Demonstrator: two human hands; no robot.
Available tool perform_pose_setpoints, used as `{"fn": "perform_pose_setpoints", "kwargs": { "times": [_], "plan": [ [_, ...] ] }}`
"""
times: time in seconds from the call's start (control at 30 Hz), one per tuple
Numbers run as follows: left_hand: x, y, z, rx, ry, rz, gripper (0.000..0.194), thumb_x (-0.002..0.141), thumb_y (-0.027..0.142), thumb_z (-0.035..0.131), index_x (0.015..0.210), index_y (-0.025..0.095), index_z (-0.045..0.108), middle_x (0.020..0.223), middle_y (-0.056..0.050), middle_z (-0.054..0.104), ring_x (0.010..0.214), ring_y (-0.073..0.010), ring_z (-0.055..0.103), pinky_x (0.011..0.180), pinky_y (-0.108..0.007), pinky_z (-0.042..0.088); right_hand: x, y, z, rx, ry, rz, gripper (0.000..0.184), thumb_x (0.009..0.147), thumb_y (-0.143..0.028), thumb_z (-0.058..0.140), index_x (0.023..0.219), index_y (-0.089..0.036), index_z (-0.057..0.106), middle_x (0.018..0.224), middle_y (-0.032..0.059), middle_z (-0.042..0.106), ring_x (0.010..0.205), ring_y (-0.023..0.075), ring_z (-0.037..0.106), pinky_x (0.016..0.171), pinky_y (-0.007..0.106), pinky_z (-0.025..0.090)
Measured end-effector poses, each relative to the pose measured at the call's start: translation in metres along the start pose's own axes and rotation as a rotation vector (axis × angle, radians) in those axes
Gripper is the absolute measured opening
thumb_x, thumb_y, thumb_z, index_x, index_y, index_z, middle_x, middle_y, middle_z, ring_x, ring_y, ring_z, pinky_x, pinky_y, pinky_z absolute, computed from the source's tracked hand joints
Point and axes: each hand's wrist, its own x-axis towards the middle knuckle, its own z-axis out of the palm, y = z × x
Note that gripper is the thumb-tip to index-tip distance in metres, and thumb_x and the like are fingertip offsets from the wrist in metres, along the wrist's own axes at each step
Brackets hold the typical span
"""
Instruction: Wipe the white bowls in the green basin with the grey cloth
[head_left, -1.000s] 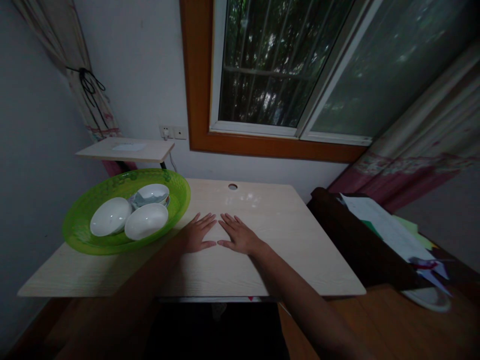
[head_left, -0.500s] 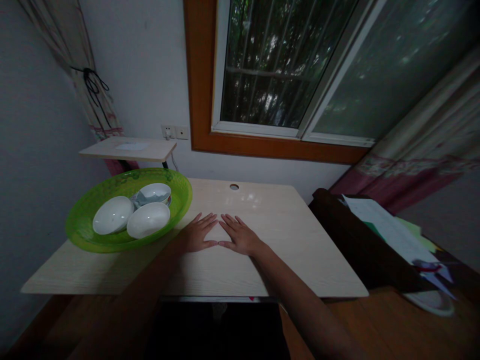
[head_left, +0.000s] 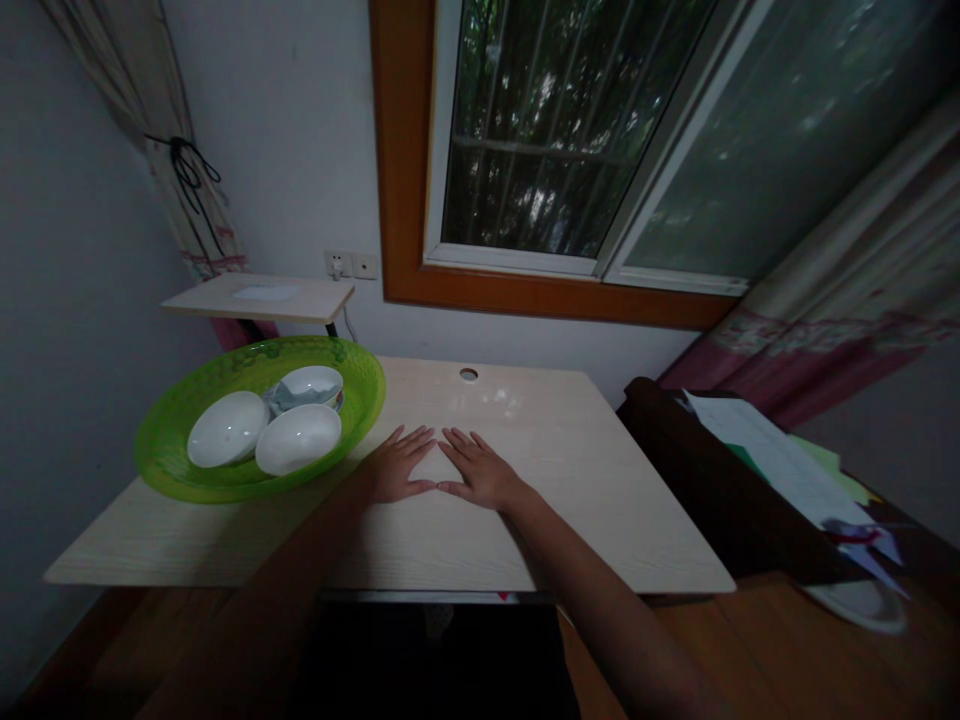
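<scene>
My left hand (head_left: 397, 468) lies flat on the pale wooden table (head_left: 600, 480), fingers spread, holding nothing. Beside it, my right hand (head_left: 480, 472) rests palm down in the same way, and the tips of the two thumbs meet or nearly meet. To the left of my left hand stands a wide green plastic basin (head_left: 169, 470). Inside it are a white bowl (head_left: 227, 430) on the left, another white bowl (head_left: 298, 438) in front, and a third bowl (head_left: 315, 380) behind. A grey-blue cloth (head_left: 289, 398) lies partly in that rear bowl.
A small raised shelf (head_left: 300, 295) stands behind the basin. At the back of the table is a round cable hole (head_left: 469, 375). Papers (head_left: 765, 440) lie on a dark brown piece of furniture (head_left: 690, 480) to the right. A barred window and wall are ahead.
</scene>
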Motion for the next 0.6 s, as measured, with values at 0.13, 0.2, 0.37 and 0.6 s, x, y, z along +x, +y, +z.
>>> {"fn": "perform_pose_setpoints", "kwargs": {
  "times": [0.13,0.2,0.37,0.6],
  "plan": [
    [-0.001,0.001,-0.002,-0.023,-0.002,-0.004,0.083,0.102,0.067,0.051,0.165,0.015,0.041,0.173,-0.020,0.036,0.163,-0.0319,0.031,0.133,-0.058,0.020,0.001,-0.001,-0.003,0.035,-0.004,0.018,0.085,0.102,-0.068,0.057,0.169,-0.021,0.035,0.173,0.0195,0.033,0.163,0.0338,0.031,0.132,0.062,0.027],
    [-0.003,0.007,-0.008,-0.055,0.047,-0.010,0.076,0.103,0.061,0.053,0.164,0.017,0.042,0.172,-0.018,0.038,0.161,-0.0310,0.035,0.131,-0.056,0.028,0.000,0.001,-0.005,0.086,0.036,0.049,0.077,0.105,-0.065,0.053,0.167,-0.022,0.039,0.172,0.0176,0.038,0.161,0.0316,0.036,0.131,0.060,0.030],
    [-0.010,0.032,-0.063,-0.096,0.266,0.032,0.045,0.109,0.033,0.045,0.150,0.024,0.062,0.148,-0.009,0.068,0.134,-0.0235,0.064,0.116,-0.045,0.052,-0.008,0.020,-0.008,0.237,0.331,0.200,0.050,0.109,-0.053,0.048,0.150,-0.029,0.063,0.151,0.0105,0.066,0.143,0.0272,0.059,0.121,0.052,0.047],
    [-0.033,-0.011,-0.143,0.197,0.140,-0.406,0.052,0.101,0.050,0.057,0.133,0.012,0.071,0.131,-0.021,0.073,0.130,-0.0359,0.064,0.116,-0.053,0.048,-0.029,0.047,-0.013,0.293,0.489,0.319,0.040,0.108,-0.046,0.048,0.128,-0.027,0.076,0.126,0.0104,0.077,0.122,0.0302,0.068,0.110,0.055,0.054]
  ]
}}
